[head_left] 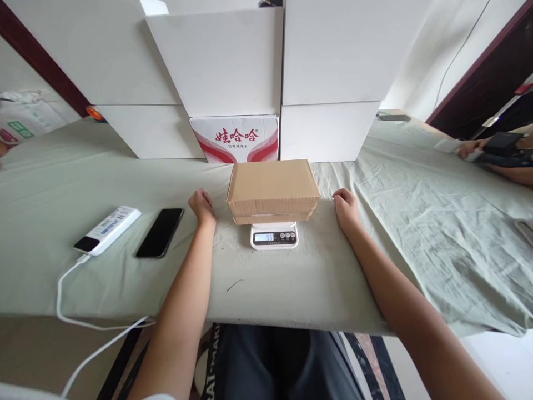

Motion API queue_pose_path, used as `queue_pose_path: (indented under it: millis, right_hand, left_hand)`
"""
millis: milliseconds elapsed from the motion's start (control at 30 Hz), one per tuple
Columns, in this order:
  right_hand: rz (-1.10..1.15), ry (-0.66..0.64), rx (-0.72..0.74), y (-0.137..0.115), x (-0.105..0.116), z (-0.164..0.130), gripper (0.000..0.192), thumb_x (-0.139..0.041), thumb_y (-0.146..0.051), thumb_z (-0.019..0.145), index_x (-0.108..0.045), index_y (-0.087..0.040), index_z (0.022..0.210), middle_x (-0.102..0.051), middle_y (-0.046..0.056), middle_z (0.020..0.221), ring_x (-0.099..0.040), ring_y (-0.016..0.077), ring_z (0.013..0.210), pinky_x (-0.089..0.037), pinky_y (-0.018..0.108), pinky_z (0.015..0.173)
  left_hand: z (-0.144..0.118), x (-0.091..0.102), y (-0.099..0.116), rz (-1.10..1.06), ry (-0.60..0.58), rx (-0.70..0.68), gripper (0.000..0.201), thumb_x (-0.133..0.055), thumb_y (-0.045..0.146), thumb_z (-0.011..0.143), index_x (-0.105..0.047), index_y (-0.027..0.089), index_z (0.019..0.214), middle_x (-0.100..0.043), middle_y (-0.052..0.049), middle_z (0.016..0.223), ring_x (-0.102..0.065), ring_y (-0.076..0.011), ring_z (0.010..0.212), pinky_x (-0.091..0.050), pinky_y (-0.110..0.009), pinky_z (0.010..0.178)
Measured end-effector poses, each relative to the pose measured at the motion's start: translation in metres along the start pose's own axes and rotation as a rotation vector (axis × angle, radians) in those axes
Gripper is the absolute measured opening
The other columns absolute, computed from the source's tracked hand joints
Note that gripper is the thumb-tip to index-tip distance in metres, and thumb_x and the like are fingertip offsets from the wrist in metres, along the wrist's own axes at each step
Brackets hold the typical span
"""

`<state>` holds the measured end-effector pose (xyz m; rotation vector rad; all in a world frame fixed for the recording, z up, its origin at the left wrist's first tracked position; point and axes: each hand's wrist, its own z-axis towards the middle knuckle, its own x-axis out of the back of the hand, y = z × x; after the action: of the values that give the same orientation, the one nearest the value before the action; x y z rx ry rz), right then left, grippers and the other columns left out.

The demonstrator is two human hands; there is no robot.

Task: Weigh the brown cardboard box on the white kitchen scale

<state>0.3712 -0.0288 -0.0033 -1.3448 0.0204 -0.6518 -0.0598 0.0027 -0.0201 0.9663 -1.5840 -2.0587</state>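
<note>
Both hands (275, 208) flank cardboard box (272, 186) on scale (273, 236).

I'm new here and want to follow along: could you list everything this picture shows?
box: one, brown, on the scale.
scale: one, white, table centre, display lit.
phone: one, black, left of the left hand.
power bank: one, white, far left, with white cable.
cartons: several, white, stacked behind; one with red print.
cloth: one, pale green, covers the table.
co-worker's hands: far right, on a dark device.
left hand: closed, empty, left of the box.
right hand: closed, empty, right of the box.
</note>
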Motion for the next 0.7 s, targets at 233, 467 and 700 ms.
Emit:
queue_pose_path:
  millis: [233, 467, 700]
  right_hand:
    - [-0.015, -0.046, -0.026, -0.0009, -0.0006, 0.0001, 0.006, -0.055, -0.026, 0.070, -0.060, -0.025, 0.068, -0.054, -0.002, 0.064, -0.050, 0.0206, 0.072, -0.036, 0.036, 0.072]
    - [-0.032, -0.061, -0.031, -0.0007, -0.0016, 0.0014, 0.008, -0.055, -0.023, 0.071, -0.062, -0.025, 0.069, -0.055, -0.002, 0.063, -0.052, 0.0210, 0.072, -0.035, 0.036, 0.073]
    - [-0.050, -0.078, -0.035, 0.0027, -0.0026, 0.0023, 0.009, -0.053, -0.027, 0.070, -0.062, -0.025, 0.069, -0.054, -0.002, 0.065, -0.050, 0.0203, 0.072, -0.034, 0.036, 0.073]
  left_hand:
    - [0.0008, -0.0004, -0.0041, 0.026, 0.053, -0.021, 0.036, -0.051, 0.024, 0.094, -0.026, 0.029, 0.068, -0.024, 0.009, 0.059, -0.020, -0.0116, 0.051, -0.014, -0.029, 0.050]
    - [0.0037, -0.0020, -0.0010, -0.004, 0.101, 0.045, 0.034, -0.050, 0.021, 0.092, -0.029, 0.028, 0.067, -0.025, 0.009, 0.059, -0.020, -0.0107, 0.051, -0.014, -0.027, 0.049]
    - [-0.0008, -0.0036, 0.0047, -0.001, 0.088, 0.061, 0.035, -0.048, 0.017, 0.093, -0.029, 0.027, 0.065, -0.024, 0.008, 0.057, -0.020, -0.0116, 0.051, -0.013, -0.028, 0.050]
